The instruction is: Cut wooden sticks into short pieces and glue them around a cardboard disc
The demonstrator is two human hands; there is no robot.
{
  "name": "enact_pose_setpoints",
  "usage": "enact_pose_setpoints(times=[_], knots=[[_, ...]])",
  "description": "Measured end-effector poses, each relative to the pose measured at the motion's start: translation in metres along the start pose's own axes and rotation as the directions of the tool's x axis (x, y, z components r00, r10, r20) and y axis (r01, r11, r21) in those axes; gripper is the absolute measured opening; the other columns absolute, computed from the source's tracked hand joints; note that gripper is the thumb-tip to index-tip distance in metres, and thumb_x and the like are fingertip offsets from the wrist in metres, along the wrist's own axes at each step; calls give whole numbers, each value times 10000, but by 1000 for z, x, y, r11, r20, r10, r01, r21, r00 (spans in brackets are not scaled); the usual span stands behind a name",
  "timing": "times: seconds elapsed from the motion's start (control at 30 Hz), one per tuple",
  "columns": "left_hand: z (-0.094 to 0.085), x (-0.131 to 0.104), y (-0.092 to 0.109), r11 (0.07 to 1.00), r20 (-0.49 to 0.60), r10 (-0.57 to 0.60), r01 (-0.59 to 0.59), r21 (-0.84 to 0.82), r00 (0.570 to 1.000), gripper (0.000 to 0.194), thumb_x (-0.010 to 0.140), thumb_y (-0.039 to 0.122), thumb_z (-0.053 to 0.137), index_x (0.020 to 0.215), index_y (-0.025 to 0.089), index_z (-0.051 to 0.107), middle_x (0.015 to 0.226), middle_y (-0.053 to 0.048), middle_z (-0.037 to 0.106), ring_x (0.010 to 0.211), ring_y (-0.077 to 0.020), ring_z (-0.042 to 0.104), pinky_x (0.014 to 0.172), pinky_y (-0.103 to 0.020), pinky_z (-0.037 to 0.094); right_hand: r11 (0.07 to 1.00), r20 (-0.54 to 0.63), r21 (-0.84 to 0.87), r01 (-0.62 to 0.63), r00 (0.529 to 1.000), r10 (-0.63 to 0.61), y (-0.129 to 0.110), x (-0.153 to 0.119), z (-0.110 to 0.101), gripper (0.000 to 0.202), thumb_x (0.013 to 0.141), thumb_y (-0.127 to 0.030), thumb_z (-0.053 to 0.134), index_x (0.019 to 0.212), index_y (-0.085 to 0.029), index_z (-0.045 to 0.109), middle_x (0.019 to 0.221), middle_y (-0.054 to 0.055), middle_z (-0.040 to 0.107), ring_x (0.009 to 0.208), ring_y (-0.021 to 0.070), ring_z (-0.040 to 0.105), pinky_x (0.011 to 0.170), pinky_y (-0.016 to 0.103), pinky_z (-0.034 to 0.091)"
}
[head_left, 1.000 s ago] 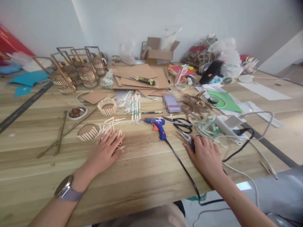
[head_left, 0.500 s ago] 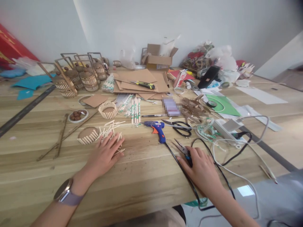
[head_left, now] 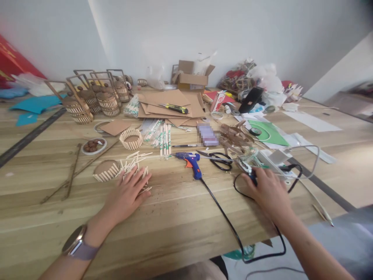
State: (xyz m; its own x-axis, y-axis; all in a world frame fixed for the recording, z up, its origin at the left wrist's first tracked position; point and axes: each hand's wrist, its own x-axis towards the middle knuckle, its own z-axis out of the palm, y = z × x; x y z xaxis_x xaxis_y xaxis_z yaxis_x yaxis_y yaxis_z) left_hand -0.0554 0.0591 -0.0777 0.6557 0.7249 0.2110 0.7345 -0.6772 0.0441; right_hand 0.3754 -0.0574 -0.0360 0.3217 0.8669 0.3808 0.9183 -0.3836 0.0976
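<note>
My left hand [head_left: 126,194] lies spread on a loose pile of short wooden sticks [head_left: 132,165]. Beside it is a cardboard disc partly edged with upright sticks [head_left: 106,171]; behind that stands a fully edged ring [head_left: 131,139]. My right hand [head_left: 269,192] is wrapped round the pliers [head_left: 247,167], whose jaws point forward and left, near white wrappers. Between the hands lies a blue glue gun [head_left: 190,162] with its black cord running toward the front edge. Black scissors [head_left: 220,160] rest right of the glue gun.
Small lidded stick baskets [head_left: 107,103] stand at the back left. A bowl of brown balls [head_left: 94,146] sits left. Cardboard sheets [head_left: 169,102] are at the back middle; a power strip [head_left: 274,161] and cables lie right.
My right hand has moved right and slightly forward with the pliers, away from the glue gun cord. My left hand has stayed on the sticks. The view has shifted slightly.
</note>
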Motion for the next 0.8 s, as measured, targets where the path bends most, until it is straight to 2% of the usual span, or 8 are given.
enact_pose_setpoints(times=[0.13, 0.3, 0.47, 0.57, 0.63, 0.67, 0.73, 0.8], knots=[[1, 0, 1, 1000, 2, -4, 4, 7, 1000, 577, 985, 599, 307, 1448, 293, 463, 1506, -87, 477, 1413, -359, 372, 1124, -635, 284, 999, 13, -41, 16, 1000, -16, 26, 33, 3, 428, 957, -519, 386, 954, -174, 639, 853, 163, 675, 769, 326, 626, 651, 409, 395], [-2, 1, 5, 1000, -12, -9, 9, -4, 1000, 539, 994, 565, 331, 1427, 288, 492, 1489, -97, 495, 1407, -352, 384, 1125, -646, 287, 996, 34, 1, 84, 996, -84, 35, 57, 19, 377, 959, -443, 354, 834, -202, 616, 768, 159, 663, 695, 331, 627, 613, 412, 346], [-12, 4, 11, 1000, 21, 4, -4, -3, 1000, 400, 1027, 428, 346, 1348, 349, 572, 1501, -51, 485, 1394, -348, 403, 1096, -675, 325, 997, 88, 57, -47, 995, 42, 41, 75, 38, 346, 891, -518, 435, 800, -224, 593, 772, 162, 672, 700, 354, 647, 587, 426, 351], [-16, 5, 12, 1000, -38, 28, -27, 8, 999, 361, 1018, 398, 392, 1264, 328, 647, 1470, -58, 521, 1371, -347, 437, 1084, -663, 368, 993, 84, 63, -96, 992, 91, 45, 83, 39, 306, 825, -526, 479, 686, -261, 548, 738, 158, 659, 669, 358, 636, 574, 450, 376], [-18, 4, 11, 999, -111, 51, -52, -1, 992, 341, 1014, 365, 414, 1208, 294, 685, 1437, -69, 555, 1348, -332, 470, 1083, -631, 401, 996, 26, 51, -78, 997, 77, 42, 82, 32, 312, 821, -537, 447, 644, -289, 511, 742, 154, 646, 678, 373, 630, 603, 489, 402], [-19, 4, 10, 998, -152, 60, -62, -7, 987, 336, 1015, 342, 415, 1181, 276, 699, 1416, -74, 574, 1333, -323, 488, 1079, -617, 418, 998, -54, 16, -62, 997, 63, 38, 80, 27, 311, 829, -535, 416, 651, -299, 511, 757, 153, 643, 709, 387, 633, 636, 509, 419], [-19, 4, 9, 997, -238, 67, -72, -14, 969, 340, 1016, 302, 404, 1123, 239, 721, 1363, -91, 617, 1292, -310, 529, 1060, -597, 452, 1000, -167, 17, 19, 986, -16, 20, 71, 16, 304, 841, -533, 377, 755, -307, 560, 848, 158, 658, 782, 409, 644, 661, 530, 443], [-19, 5, 8, 998, -320, 52, -59, -15, 946, 345, 1014, 270, 397, 1054, 212, 735, 1304, -107, 656, 1251, -302, 564, 1044, -581, 475, 976, -88, 192, 105, 992, -89, -10, 60, 8, 324, 847, -529, 383, 829, -283, 593, 813, 144, 682, 755, 382, 671, 604, 483, 470]])
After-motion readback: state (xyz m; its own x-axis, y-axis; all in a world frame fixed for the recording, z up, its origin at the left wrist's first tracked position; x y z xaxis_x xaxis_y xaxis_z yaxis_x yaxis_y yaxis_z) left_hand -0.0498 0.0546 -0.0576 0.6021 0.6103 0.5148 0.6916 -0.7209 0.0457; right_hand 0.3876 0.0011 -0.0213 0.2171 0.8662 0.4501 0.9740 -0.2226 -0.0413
